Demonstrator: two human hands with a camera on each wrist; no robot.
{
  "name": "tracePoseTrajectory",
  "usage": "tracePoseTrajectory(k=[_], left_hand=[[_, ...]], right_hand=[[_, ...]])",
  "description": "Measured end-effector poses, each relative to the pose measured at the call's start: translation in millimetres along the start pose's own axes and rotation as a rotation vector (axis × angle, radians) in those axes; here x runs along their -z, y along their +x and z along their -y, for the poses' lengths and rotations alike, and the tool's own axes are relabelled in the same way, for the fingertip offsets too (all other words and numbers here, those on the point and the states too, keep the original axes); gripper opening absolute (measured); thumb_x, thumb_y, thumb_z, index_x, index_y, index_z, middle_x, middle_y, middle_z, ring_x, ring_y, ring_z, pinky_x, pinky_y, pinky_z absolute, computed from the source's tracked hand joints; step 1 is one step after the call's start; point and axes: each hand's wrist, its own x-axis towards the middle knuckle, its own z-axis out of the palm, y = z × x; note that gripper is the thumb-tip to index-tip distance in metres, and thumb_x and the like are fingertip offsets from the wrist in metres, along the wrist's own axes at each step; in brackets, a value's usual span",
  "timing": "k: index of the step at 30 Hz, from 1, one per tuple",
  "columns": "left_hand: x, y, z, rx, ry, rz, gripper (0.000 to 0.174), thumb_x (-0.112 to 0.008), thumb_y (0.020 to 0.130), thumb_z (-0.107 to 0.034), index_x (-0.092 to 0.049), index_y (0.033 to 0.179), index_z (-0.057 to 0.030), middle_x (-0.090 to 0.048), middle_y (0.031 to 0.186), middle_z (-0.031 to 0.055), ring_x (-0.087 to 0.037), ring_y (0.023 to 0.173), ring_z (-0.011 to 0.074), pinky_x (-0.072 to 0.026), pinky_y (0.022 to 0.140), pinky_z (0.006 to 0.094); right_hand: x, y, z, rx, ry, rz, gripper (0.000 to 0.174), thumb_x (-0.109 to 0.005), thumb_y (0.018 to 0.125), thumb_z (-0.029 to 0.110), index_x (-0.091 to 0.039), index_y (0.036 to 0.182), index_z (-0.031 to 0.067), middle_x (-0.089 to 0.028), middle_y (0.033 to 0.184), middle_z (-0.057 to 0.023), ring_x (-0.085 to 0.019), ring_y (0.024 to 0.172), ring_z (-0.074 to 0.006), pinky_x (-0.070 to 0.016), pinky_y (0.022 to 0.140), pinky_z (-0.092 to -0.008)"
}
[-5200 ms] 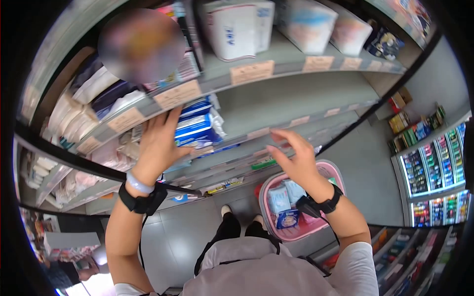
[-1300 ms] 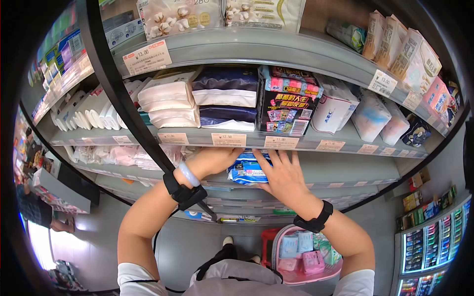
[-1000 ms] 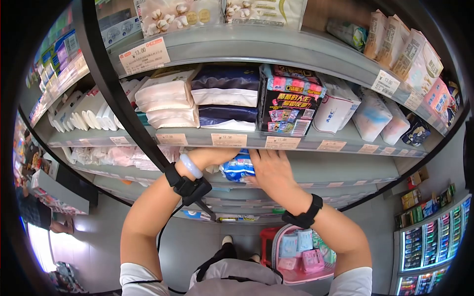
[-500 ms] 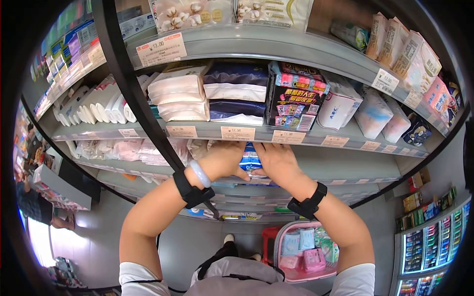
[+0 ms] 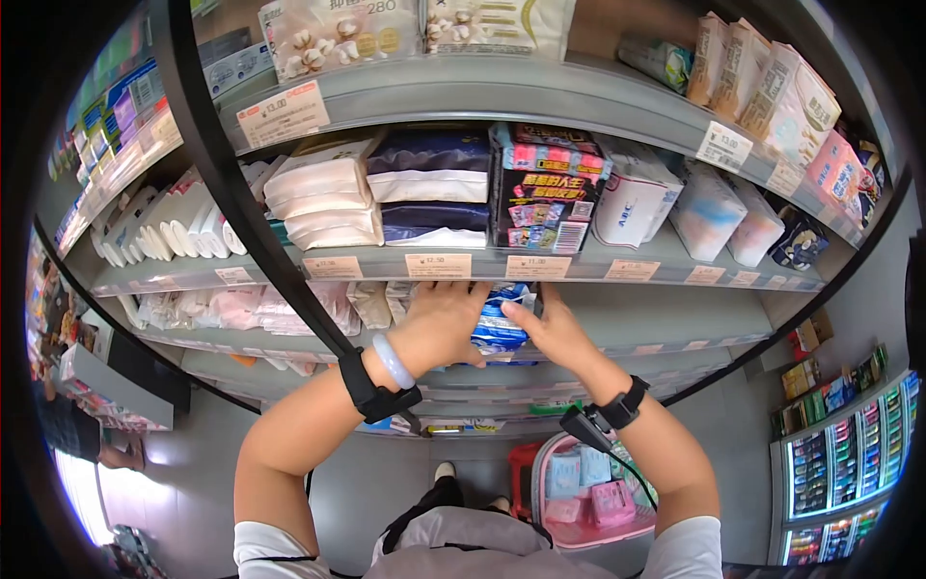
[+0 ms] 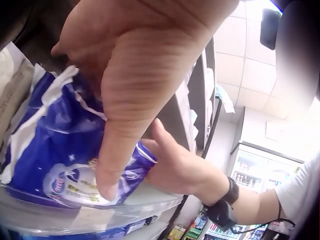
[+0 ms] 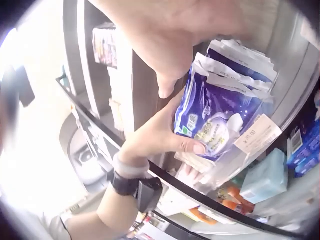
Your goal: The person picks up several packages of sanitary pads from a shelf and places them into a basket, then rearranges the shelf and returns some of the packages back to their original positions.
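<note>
Several blue plastic packets (image 7: 225,105) with white crimped edges stand in a row on a lower shelf, close behind its front rail. My left hand (image 5: 439,323) is at their left side in the head view, its thumb (image 6: 115,170) laid straight across the front packet. The other left fingers are mostly hidden beside the packets. To the right of the row is my right hand (image 5: 569,333), fingers reaching back along that side and thumb (image 7: 167,82) raised off the packets.
White and navy packs (image 5: 429,179) and a black box (image 5: 545,198) fill the shelf above. Pink packs (image 5: 309,307) lie left of the blue ones. A pink basket (image 5: 579,542) holding packets stands on the floor. A black frame bar (image 5: 256,203) crosses the left side.
Both hands pressed in from either side half a second ago; now the right hand has eased away to the right, its thumb lifted. More of the blue packet shows between the hands.
</note>
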Motion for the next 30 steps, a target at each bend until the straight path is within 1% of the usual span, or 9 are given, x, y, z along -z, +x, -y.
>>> tracePoseTrajectory(k=[5, 8, 12, 14, 17, 20, 22, 29, 30], left_hand=[[-20.9, 10.9, 15.2, 0.045, -0.084, -0.011, 0.097, -0.082, 0.053, -0.039, -0.04, 0.131, -0.0013, -0.048, 0.126, 0.0255, -0.045, 0.118, 0.0417, -0.0354, 0.1, 0.0475], [-18.0, 18.8, 13.4, 0.047, -0.154, 0.024, 0.089, -0.083, 0.053, -0.038, -0.047, 0.125, -0.0003, -0.054, 0.121, 0.0218, -0.049, 0.114, 0.0388, -0.0395, 0.097, 0.043], [-24.0, 17.6, 14.7, 0.034, -0.12, -0.055, 0.09, -0.085, 0.051, -0.035, -0.046, 0.125, -0.0007, -0.054, 0.121, 0.0224, -0.049, 0.115, 0.0392, -0.0389, 0.097, 0.0437], [-24.5, 16.0, 13.1, -0.012, -0.077, -0.156, 0.096, -0.085, 0.051, -0.036, -0.042, 0.129, -0.0015, -0.052, 0.123, 0.0241, -0.048, 0.115, 0.0415, -0.0383, 0.098, 0.0453], [-22.5, 17.3, 11.3, -0.001, -0.061, -0.095, 0.099, -0.085, 0.052, -0.039, -0.039, 0.131, -0.002, -0.05, 0.124, 0.0269, -0.046, 0.116, 0.0437, -0.0366, 0.099, 0.046], [-20.6, 19.0, 13.9, 0.007, -0.056, -0.053, 0.1, -0.084, 0.053, -0.041, -0.038, 0.132, -0.0021, -0.049, 0.125, 0.0283, -0.045, 0.117, 0.0439, -0.0356, 0.1, 0.0458], [-22.5, 19.2, 16.4, -0.025, -0.082, -0.069, 0.101, -0.084, 0.053, -0.042, -0.036, 0.134, -0.0021, -0.048, 0.125, 0.0285, -0.045, 0.118, 0.0443, -0.0355, 0.1, 0.0459], [-17.0, 13.1, 8.3, 0.026, -0.053, -0.02, 0.103, -0.084, 0.051, -0.044, -0.037, 0.134, -0.0039, -0.044, 0.132, 0.0261, -0.04, 0.124, 0.0427, -0.0309, 0.103, 0.0485], [-14.0, 10.9, 5.4, 0.019, -0.005, -0.036, 0.103, -0.084, 0.05, -0.044, -0.038, 0.134, -0.0043, -0.043, 0.132, 0.0251, -0.038, 0.125, 0.0421, -0.029, 0.104, 0.0499]], right_hand=[[-9.3, 5.1, 16.7, -0.105, 0.165, 0.094, 0.071, -0.066, 0.081, 0.042, -0.042, 0.126, -0.0072, -0.057, 0.116, -0.0214, -0.057, 0.105, -0.0263, -0.0439, 0.091, -0.0331], [-5.6, 18.9, 9.4, -0.113, 0.204, 0.22, 0.07, -0.067, 0.081, 0.042, -0.042, 0.127, -0.0053, -0.059, 0.115, -0.0192, -0.058, 0.103, -0.0268, -0.0447, 0.09, -0.0329], [-8.2, 17.6, 1.9, -0.115, 0.168, 0.039, 0.059, -0.067, 0.081, 0.04, -0.053, 0.12, -0.0025, -0.061, 0.113, -0.0181, -0.057, 0.107, -0.0271, -0.0432, 0.092, -0.0331], [-5.3, 20.6, -2.0, -0.076, 0.207, -0.029, 0.057, -0.063, 0.084, 0.039, -0.052, 0.122, -0.0024, -0.058, 0.119, -0.0191, -0.053, 0.113, -0.0271, -0.04, 0.095, -0.0342], [8.4, 34.6, -10.9, -0.314, 0.395, 0.02, 0.056, -0.051, 0.092, 0.034, -0.041, 0.133, -0.0024, -0.046, 0.135, -0.0173, -0.044, 0.122, -0.0238, -0.0344, 0.1, -0.0332], [-7.0, 55.6, -49.8, -0.312, 0.462, 0.044, 0.048, -0.045, 0.095, 0.028, -0.042, 0.131, -0.0024, -0.047, 0.133, -0.015, -0.045, 0.119, -0.0228, -0.0363, 0.098, -0.0321], [-5.5, 53.1, -33.6, -0.313, 0.345, 0.037, 0.045, -0.041, 0.096, 0.025, -0.042, 0.132, -0.0019, -0.048, 0.133, -0.0141, -0.045, 0.119, -0.023, -0.0365, 0.098, -0.0323], [13.7, 35.1, -13.7, -0.341, 0.334, 0.122, 0.058, -0.041, 0.095, 0.044, -0.045, 0.13, -0.0029, -0.049, 0.132, -0.0163, -0.046, 0.12, -0.0244, -0.0363, 0.098, -0.0334], [19.1, 22.4, -2.9, -0.3, 0.262, 0.015, 0.061, -0.042, 0.094, 0.047, -0.047, 0.128, -0.004, -0.051, 0.13, -0.0184, -0.047, 0.119, -0.0274, -0.0362, 0.099, -0.0341]])
